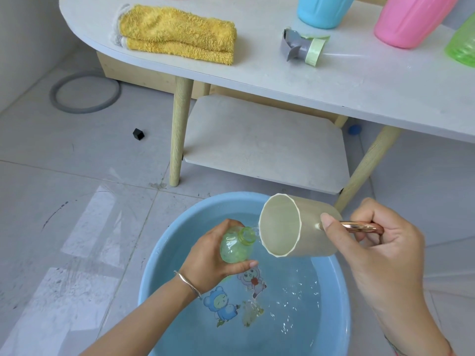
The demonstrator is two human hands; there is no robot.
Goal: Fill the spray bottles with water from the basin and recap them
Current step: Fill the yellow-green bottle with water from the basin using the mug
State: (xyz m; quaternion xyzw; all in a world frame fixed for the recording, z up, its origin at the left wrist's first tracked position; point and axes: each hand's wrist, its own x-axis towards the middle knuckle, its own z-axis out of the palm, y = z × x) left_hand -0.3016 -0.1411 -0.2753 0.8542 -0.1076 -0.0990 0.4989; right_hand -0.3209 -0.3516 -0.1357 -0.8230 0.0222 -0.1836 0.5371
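Observation:
Over the blue basin [159, 255] of water, my left hand [213, 255] grips a clear green spray bottle [235, 246], uncapped, its neck tilted up to the right. My right hand [372, 242] holds a beige cup [295, 227] by its copper handle, tipped on its side with the rim at the bottle's mouth. A thin stream of water runs from the cup's rim toward the bottle neck. The grey and pale green spray head [302, 48] lies on the white table [257, 73].
On the table lie a folded yellow towel [177, 34], a blue bottle [322, 11], a pink bottle [408, 19] and another green bottle [462, 44] at the right edge. A low shelf [264, 142] sits under the table. A grey ring and a small black cube lie on the floor.

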